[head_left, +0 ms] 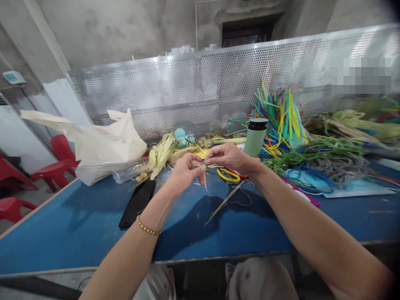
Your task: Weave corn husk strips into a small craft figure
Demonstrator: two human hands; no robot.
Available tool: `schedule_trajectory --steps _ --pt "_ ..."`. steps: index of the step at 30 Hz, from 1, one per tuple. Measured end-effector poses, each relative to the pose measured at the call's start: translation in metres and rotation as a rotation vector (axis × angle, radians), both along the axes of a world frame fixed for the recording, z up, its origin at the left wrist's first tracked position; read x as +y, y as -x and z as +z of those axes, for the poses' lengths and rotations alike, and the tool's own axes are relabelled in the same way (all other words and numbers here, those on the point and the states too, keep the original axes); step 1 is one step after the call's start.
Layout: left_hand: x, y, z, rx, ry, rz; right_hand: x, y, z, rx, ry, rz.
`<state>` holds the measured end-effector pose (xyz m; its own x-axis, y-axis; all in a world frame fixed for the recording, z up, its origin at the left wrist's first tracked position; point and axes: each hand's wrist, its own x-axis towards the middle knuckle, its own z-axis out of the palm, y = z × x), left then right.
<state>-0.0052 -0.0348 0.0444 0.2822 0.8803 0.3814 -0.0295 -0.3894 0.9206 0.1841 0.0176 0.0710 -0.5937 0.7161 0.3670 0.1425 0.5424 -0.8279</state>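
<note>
Gently, probably best to keep the thin, pale, husk-like strip (205, 182) pinched between thumb and fingers of the left hand (186, 173), low above the blue table (78, 233), steadying with the right hand (229, 157), fingertips pressed together, contents hidden. Counted outward: one dangling strip, two hands, one flat black phone (137, 204), one green, black-lidded tumbler (255, 141), one white plastic bag (109, 146).

pale fibrous strip (205, 179), thin and tapering, between both hands, loose end hanging down
</note>
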Motion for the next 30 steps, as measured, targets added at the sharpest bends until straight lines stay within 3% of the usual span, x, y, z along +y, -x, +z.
schedule_trajectory --steps 4,7,15,22,30 --pt "0.0 0.0 0.001 -0.139 0.015 -0.102 -0.003 0.005 -0.004 0.134 0.165 0.04" --pt "0.001 -0.001 0.001 -0.236 0.012 -0.088 -0.005 0.014 -0.007 0.223 0.203 0.037" --pt "0.009 -0.004 -0.003 -0.379 0.017 0.162 -0.017 0.032 -0.006 0.165 -0.114 -0.136" --pt "0.004 -0.002 0.002 -0.11 -0.119 0.329 -0.021 0.036 -0.007 0.113 -0.246 -0.278" --pt "0.004 -0.003 0.002 -0.247 0.023 0.047 -0.02 0.025 0.001 0.144 -0.086 -0.212"
